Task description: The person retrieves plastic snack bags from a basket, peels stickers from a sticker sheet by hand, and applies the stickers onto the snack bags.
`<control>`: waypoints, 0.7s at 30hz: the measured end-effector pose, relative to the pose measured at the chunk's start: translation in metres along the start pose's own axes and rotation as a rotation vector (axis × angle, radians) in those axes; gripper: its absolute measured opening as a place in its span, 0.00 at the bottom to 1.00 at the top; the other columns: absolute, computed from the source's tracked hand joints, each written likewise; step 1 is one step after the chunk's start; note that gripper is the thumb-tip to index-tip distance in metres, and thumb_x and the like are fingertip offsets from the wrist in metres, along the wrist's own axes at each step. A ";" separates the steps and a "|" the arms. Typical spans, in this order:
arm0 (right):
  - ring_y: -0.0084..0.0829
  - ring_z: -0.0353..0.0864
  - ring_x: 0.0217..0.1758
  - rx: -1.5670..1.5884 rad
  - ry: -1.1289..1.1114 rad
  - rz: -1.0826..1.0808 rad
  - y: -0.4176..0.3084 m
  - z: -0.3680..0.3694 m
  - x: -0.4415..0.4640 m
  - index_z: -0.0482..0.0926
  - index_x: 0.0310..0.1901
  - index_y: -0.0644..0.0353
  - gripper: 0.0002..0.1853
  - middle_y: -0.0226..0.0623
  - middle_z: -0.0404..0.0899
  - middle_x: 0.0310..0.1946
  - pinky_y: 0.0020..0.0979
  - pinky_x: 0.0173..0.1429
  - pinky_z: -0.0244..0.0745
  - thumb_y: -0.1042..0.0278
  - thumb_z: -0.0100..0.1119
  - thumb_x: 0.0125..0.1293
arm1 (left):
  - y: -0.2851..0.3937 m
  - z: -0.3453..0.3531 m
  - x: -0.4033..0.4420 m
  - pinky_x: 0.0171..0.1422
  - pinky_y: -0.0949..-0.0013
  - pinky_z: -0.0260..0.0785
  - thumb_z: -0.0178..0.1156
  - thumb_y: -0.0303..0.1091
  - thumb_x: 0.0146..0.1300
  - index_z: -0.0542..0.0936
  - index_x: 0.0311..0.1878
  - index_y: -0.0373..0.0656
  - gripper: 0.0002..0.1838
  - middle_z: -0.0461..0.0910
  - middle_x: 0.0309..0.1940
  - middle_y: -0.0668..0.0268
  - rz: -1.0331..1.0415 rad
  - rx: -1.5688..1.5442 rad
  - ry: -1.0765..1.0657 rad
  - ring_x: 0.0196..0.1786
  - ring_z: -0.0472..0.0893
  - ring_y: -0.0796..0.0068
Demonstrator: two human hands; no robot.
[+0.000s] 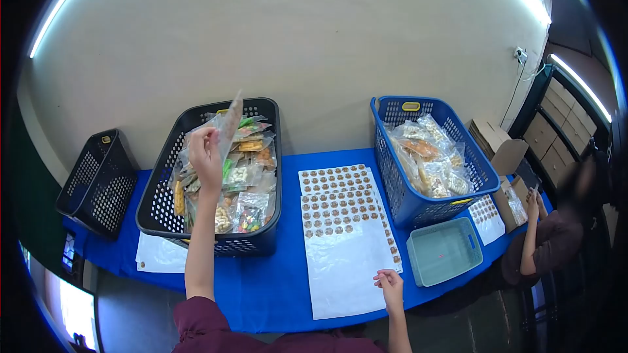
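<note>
My left hand [207, 160] is raised over the black basket [210, 243], its fingers closed on the edge of a clear plastic packet [231, 124] that stands nearly upright. Inside that basket lie many packets of snacks, among them a packet of colourful pieces [251, 214]. By the lower right edge of the sticker sheet [343, 261], my right hand [392, 285] has its thumb and fingers pinched together. Whatever is between them, if anything, is too small to make out. Round brown stickers fill the upper rows of the sheet; its lower part is bare white.
A blue basket [435, 205] of packets stands at the back right, with a pale green tray [445, 280] before it. An empty black basket [91, 183] is at far left. At right, another person [546, 242] works beside a cardboard box [513, 206]. Blue cloth [261, 294] covers the table.
</note>
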State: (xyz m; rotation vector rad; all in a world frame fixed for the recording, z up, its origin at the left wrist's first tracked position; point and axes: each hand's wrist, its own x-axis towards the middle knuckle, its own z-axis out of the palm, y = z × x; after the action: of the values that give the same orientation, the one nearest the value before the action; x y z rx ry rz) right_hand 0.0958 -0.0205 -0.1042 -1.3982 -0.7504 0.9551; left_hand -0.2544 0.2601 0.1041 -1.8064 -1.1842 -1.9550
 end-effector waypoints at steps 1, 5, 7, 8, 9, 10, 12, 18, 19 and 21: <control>0.20 0.75 0.28 0.002 -0.026 0.023 -0.003 0.000 -0.001 0.74 0.37 0.64 0.07 0.35 0.78 0.28 0.20 0.35 0.69 0.71 0.50 0.62 | 0.017 -0.002 -0.006 0.31 0.77 0.66 0.53 0.27 0.61 0.73 0.35 0.37 0.03 0.73 0.31 0.66 -0.088 -0.158 0.027 0.31 0.76 0.76; 0.26 0.76 0.34 0.158 -0.174 0.156 -0.019 0.000 -0.002 0.72 0.42 0.66 0.12 0.40 0.77 0.34 0.25 0.41 0.71 0.66 0.52 0.62 | 0.106 -0.003 -0.044 0.28 0.82 0.68 0.52 0.26 0.62 0.72 0.37 0.39 0.02 0.73 0.29 0.69 -0.308 -0.625 -0.007 0.30 0.77 0.81; 0.30 0.76 0.40 0.364 -0.288 0.208 -0.024 -0.003 0.002 0.70 0.47 0.66 0.17 0.44 0.75 0.41 0.28 0.47 0.71 0.62 0.52 0.63 | 0.133 -0.008 -0.072 0.28 0.81 0.68 0.52 0.25 0.62 0.72 0.37 0.38 0.02 0.74 0.29 0.67 -0.488 -0.784 -0.200 0.29 0.78 0.79; 0.32 0.76 0.43 0.416 -0.340 0.199 -0.031 0.000 0.003 0.68 0.49 0.66 0.19 0.46 0.74 0.44 0.30 0.49 0.70 0.60 0.51 0.63 | 0.142 -0.011 -0.084 0.27 0.81 0.68 0.53 0.25 0.61 0.72 0.37 0.37 0.03 0.74 0.29 0.66 -0.592 -0.832 -0.330 0.29 0.78 0.79; 0.33 0.75 0.45 0.468 -0.392 0.190 -0.040 0.005 0.003 0.67 0.51 0.66 0.21 0.47 0.72 0.46 0.31 0.51 0.69 0.58 0.51 0.63 | 0.149 -0.014 -0.097 0.27 0.80 0.68 0.53 0.25 0.61 0.72 0.37 0.37 0.03 0.75 0.29 0.65 -0.698 -0.876 -0.463 0.30 0.79 0.78; 0.35 0.75 0.47 0.521 -0.443 0.182 -0.047 0.009 0.001 0.65 0.53 0.66 0.23 0.48 0.71 0.49 0.33 0.53 0.68 0.57 0.50 0.63 | 0.153 -0.015 -0.109 0.27 0.80 0.68 0.54 0.25 0.61 0.72 0.38 0.36 0.04 0.75 0.29 0.65 -0.752 -0.950 -0.553 0.30 0.79 0.78; 0.37 0.71 0.52 0.718 -0.643 0.213 -0.052 0.014 -0.006 0.63 0.56 0.65 0.27 0.49 0.68 0.52 0.35 0.55 0.67 0.54 0.53 0.61 | 0.157 -0.016 -0.132 0.27 0.80 0.68 0.54 0.26 0.60 0.72 0.38 0.36 0.05 0.75 0.29 0.65 -0.854 -1.057 -0.700 0.29 0.79 0.78; 0.27 0.78 0.36 0.351 -0.651 0.231 -0.049 0.010 -0.007 0.73 0.45 0.70 0.15 0.37 0.78 0.36 0.30 0.43 0.73 0.68 0.53 0.60 | 0.130 -0.024 -0.164 0.39 0.79 0.71 0.51 0.37 0.64 0.71 0.44 0.39 0.12 0.75 0.37 0.66 -1.167 -0.994 -0.772 0.43 0.77 0.76; 0.27 0.78 0.36 0.372 -0.636 0.239 -0.048 0.013 -0.006 0.73 0.45 0.71 0.15 0.38 0.78 0.36 0.29 0.43 0.73 0.68 0.53 0.61 | 0.131 -0.029 -0.168 0.40 0.78 0.71 0.49 0.39 0.65 0.69 0.47 0.39 0.14 0.74 0.40 0.65 -1.242 -1.067 -0.729 0.44 0.76 0.75; 0.28 0.78 0.35 0.411 -0.608 0.248 -0.046 0.017 -0.004 0.73 0.44 0.71 0.14 0.39 0.78 0.36 0.29 0.42 0.74 0.69 0.51 0.61 | 0.138 -0.037 -0.175 0.43 0.75 0.72 0.45 0.42 0.67 0.65 0.54 0.40 0.18 0.72 0.46 0.62 -1.383 -1.218 -0.633 0.45 0.76 0.72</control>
State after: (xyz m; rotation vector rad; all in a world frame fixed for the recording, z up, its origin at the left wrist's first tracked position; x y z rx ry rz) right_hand 0.0840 -0.0132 -0.0567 -0.8475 -0.7689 1.6651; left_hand -0.1537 0.0848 0.0020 -2.5646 -2.0302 -3.5831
